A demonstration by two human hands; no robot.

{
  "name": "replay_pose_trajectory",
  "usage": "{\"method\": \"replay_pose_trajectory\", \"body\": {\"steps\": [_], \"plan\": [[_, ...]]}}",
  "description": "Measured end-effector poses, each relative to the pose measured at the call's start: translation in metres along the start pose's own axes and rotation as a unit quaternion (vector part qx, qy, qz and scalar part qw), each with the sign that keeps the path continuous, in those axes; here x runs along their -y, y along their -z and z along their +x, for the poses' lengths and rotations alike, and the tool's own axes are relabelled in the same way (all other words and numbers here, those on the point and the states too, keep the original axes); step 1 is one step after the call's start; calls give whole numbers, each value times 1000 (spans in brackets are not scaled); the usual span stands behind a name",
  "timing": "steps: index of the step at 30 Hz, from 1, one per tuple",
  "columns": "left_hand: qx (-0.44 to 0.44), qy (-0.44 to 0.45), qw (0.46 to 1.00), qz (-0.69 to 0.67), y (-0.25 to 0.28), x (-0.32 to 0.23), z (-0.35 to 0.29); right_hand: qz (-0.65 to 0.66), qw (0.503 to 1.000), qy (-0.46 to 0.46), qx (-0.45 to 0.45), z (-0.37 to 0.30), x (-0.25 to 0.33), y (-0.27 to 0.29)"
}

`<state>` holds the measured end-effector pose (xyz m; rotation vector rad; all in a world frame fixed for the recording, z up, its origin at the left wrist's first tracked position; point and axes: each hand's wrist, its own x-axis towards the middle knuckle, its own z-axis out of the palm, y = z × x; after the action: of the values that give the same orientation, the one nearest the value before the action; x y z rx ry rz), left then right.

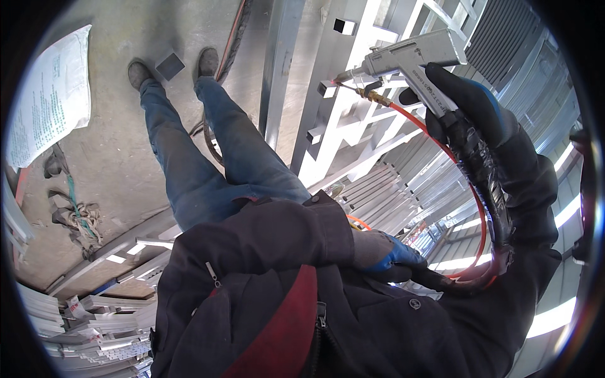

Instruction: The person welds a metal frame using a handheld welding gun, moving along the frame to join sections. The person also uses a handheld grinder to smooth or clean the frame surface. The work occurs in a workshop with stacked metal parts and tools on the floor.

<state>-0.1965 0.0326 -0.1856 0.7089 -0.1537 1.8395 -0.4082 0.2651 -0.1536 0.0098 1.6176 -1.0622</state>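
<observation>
My right hand point(472, 104), in a black and blue glove, is wrapped round the handle of a grey metal welding gun point(413, 53). The gun's narrow nozzle points left, its tip at or close to the end of a square metal tube point(327, 89); I cannot tell if they touch. An orange hose point(419, 121) joins a brass fitting below the nozzle. From the handle hangs a thick black-wrapped cable point(485, 170), curving down beside my right arm. Across my body, my left hand point(387, 255), in a grey and blue glove, is closed on the cable's lower stretch.
A silver metal frame point(359, 120) of square tubes stands right of my legs, alongside a long steel beam point(280, 69). Stacked metal profiles point(384, 195) lie beyond. On the concrete floor are a small grey block point(169, 65), a white printed sack point(53, 94) and tangled straps point(79, 217).
</observation>
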Motion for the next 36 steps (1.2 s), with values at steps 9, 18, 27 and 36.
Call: {"method": "replay_pose_trajectory", "body": {"steps": [9,18,27,36], "plan": [[-435,259,824,253,112,-14,-84,259,914,-309,-51,-2,0,9],[-560,41,666,491,180,19,-95,253,929,-267,-44,-2,-3,7],[-586,22,711,387,182,34,-109,141,969,-202,19,0,-3,6],[-567,-20,736,369,174,41,-109,108,985,-136,18,0,-4,5]]}}
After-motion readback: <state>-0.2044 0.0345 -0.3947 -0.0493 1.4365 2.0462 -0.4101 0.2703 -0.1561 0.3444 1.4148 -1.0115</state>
